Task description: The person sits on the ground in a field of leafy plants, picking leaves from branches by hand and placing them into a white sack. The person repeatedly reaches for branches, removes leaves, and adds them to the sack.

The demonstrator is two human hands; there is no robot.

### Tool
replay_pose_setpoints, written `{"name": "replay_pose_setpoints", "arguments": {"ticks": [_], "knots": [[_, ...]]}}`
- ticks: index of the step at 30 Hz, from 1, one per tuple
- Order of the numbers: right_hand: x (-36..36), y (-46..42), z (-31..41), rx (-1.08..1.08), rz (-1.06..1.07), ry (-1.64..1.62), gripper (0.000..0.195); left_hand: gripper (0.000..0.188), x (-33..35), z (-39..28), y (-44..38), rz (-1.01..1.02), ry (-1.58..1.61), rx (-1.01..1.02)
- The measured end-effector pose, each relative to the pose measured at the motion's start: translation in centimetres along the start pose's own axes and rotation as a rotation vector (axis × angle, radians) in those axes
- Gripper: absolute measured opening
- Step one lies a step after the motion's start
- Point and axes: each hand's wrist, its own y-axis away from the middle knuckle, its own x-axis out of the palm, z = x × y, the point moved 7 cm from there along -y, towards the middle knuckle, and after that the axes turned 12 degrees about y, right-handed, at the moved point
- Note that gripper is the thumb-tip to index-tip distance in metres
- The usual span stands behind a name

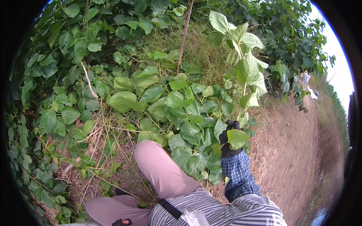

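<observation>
My right hand (230, 138), in a black glove with a blue checked sleeve, is closed around the lower stem of a leafy green branch (249, 67). The branch rises from the fist, its pale leaf undersides showing. One bright leaf (237, 139) lies over the glove. Beside the hand, a spread of cut-looking leafy branches (181, 99) lies on the ground. My left hand (122, 222), in a dark glove with bare fingertips, is at the bottom edge near my knee; it is mostly cut off, so whether it holds anything is hidden.
Dense leafy bushes (65, 42) stand at the left and top. A thin upright stick (185, 36) rises behind the leaf spread. Bare brown soil (285, 147) runs along the right. Dry stems and twigs (93, 132) lie at the left. Whitish scraps (306, 77) hang at the upper right.
</observation>
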Motion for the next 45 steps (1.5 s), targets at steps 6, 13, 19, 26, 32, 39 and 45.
{"name": "replay_pose_setpoints", "arguments": {"ticks": [6,13,19,26,32,39,45], "knots": [[1.5,-0.5,0.6,0.04,0.175,-0.225,0.042,0.012,0.2,0.3,-0.4,0.011,0.001,-0.071],[4.1,-0.5,2.4,0.012,0.298,-0.292,0.042,0.012,0.2,0.4,-0.6,0.004,0.016,-0.134],[5.0,-0.3,3.7,-0.044,0.385,-0.255,0.047,0.012,0.1,1.0,-0.6,0.02,0.007,-0.134],[6.0,0.3,4.8,-0.086,0.301,-0.244,0.046,0.014,0.3,1.3,-0.6,0.01,0.035,-0.145],[6.8,0.4,5.5,-0.105,0.368,-0.183,0.044,0.015,0.3,1.5,-0.6,0.019,0.064,-0.101],[8.0,1.1,6.7,-0.135,0.424,-0.145,0.041,0.015,0.6,1.0,-0.8,0.006,0.094,-0.129],[6.5,1.6,7.9,-0.236,0.37,-0.021,0.043,0.014,0.8,0.9,-0.9,0.031,0.072,-0.119]]}}
